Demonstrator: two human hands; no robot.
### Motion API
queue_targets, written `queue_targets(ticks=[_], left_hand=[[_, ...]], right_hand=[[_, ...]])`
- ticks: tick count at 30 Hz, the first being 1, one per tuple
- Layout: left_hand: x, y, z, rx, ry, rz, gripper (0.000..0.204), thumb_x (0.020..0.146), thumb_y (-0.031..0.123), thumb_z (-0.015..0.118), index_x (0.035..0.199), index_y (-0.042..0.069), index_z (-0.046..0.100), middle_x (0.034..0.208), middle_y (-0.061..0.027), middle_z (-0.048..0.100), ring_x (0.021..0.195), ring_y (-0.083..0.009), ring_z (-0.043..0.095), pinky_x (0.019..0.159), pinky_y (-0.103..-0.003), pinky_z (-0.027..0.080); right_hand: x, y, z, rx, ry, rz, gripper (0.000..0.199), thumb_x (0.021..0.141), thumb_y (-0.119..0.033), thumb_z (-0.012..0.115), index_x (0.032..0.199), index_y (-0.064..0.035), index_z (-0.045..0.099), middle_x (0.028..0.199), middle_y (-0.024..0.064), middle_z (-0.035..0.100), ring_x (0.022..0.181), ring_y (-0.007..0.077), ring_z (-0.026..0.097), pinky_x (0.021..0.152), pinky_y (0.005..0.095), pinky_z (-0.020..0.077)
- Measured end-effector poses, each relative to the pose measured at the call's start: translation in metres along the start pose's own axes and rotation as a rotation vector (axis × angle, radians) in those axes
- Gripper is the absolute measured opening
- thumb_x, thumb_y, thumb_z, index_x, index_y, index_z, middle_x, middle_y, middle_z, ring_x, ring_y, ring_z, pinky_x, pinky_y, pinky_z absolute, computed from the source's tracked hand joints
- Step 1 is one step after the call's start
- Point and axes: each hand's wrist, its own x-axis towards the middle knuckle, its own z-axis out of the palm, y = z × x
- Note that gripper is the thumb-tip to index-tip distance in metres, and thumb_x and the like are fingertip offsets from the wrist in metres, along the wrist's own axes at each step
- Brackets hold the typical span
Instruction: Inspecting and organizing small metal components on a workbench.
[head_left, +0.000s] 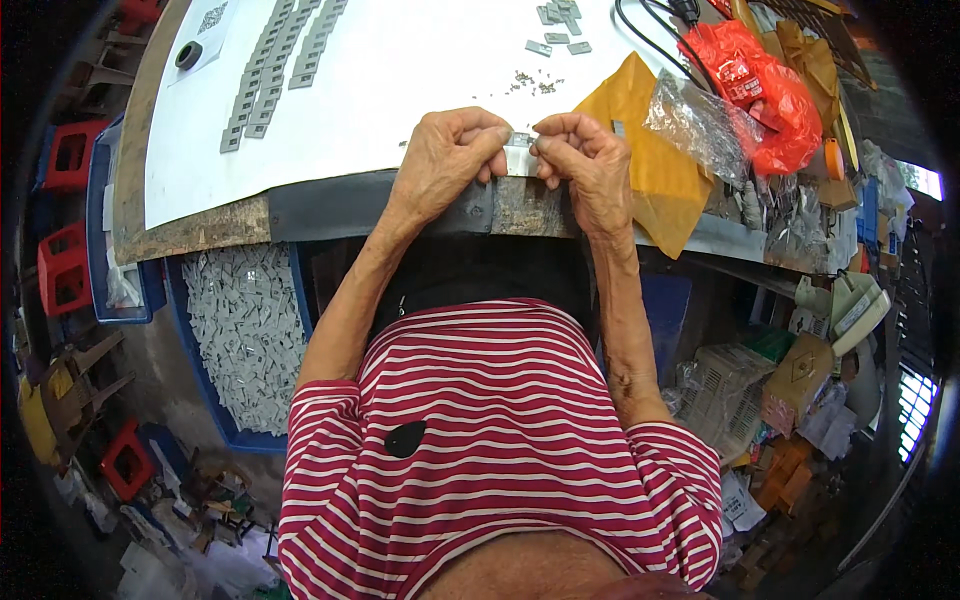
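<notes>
Near the table's front edge, my left hand (452, 155) and my right hand (588, 158) face each other with thumbs and fingers pinched. Between them is a small grey rectangular piece (522, 140), gripped at its two ends. The fingertips hide much of it. Just beyond my hands lies a scatter of tiny brownish parts (535, 83) on the white sheet (380, 95). Farther off, several loose grey pieces (560, 18) are heaped, with a few lying apart. Long overlapping rows of similar grey pieces (262, 85) stretch away on the left.
A black tape roll (188, 55) sits at the far left. Right of my hands lie a yellow-brown envelope (650, 170), clear plastic (700, 125), a red plastic bag (760, 95) and a black cable (650, 40). Below the table's left side stands a blue bin (215, 400) full of grey pieces.
</notes>
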Motion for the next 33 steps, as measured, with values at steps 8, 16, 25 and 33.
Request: queue_targets(ticks=[8, 16, 25, 33], left_hand=[[0.000, 0.000, 0.000, 0.018, 0.010, 0.007, 0.020, 0.083, 0.015, 0.054, 0.086, -0.003, 0.061, 0.059, -0.0033, 0.059, 0.051, -0.0059, 0.051, 0.050, -0.018, 0.042], [-0.001, -0.001, -0.003, -0.021, -0.022, -0.003, 0.020, 0.084, 0.017, 0.054, 0.091, -0.002, 0.058, 0.065, -0.0049, 0.060, 0.054, -0.0067, 0.053, 0.050, -0.016, 0.040], [-0.002, -0.001, -0.002, -0.031, -0.003, -0.033, 0.020, 0.084, 0.016, 0.053, 0.090, -0.002, 0.057, 0.065, -0.0052, 0.060, 0.055, -0.0069, 0.053, 0.050, -0.017, 0.040], [-0.002, 0.001, -0.002, 0.012, 0.010, -0.032, 0.020, 0.084, 0.017, 0.053, 0.090, -0.001, 0.057, 0.065, -0.0050, 0.060, 0.054, -0.0067, 0.052, 0.050, -0.017, 0.038]], right_hand=[[-0.003, 0.000, 0.004, -0.193, 0.023, -0.066, 0.013, 0.078, -0.003, 0.057, 0.090, 0.0031, 0.058, 0.067, 0.0035, 0.058, 0.056, 0.0051, 0.053, 0.048, 0.0168, 0.0414], [-0.007, 0.006, 0.012, -0.452, 0.072, -0.303, 0.016, 0.078, -0.002, 0.056, 0.094, 0.0013, 0.060, 0.070, 0.0003, 0.057, 0.056, 0.0030, 0.050, 0.051, 0.0167, 0.0405], [-0.006, 0.001, 0.005, -0.144, 0.086, -0.158, 0.017, 0.077, 0.000, 0.055, 0.093, 0.0053, 0.059, 0.069, 0.0060, 0.060, 0.055, 0.0062, 0.053, 0.051, 0.0176, 0.0437], [0.002, 0.003, 0.002, 0.090, 0.030, -0.033, 0.014, 0.084, -0.008, 0.054, 0.090, 0.0051, 0.055, 0.073, 0.0111, 0.061, 0.057, 0.0120, 0.059, 0.048, 0.0194, 0.0476]])
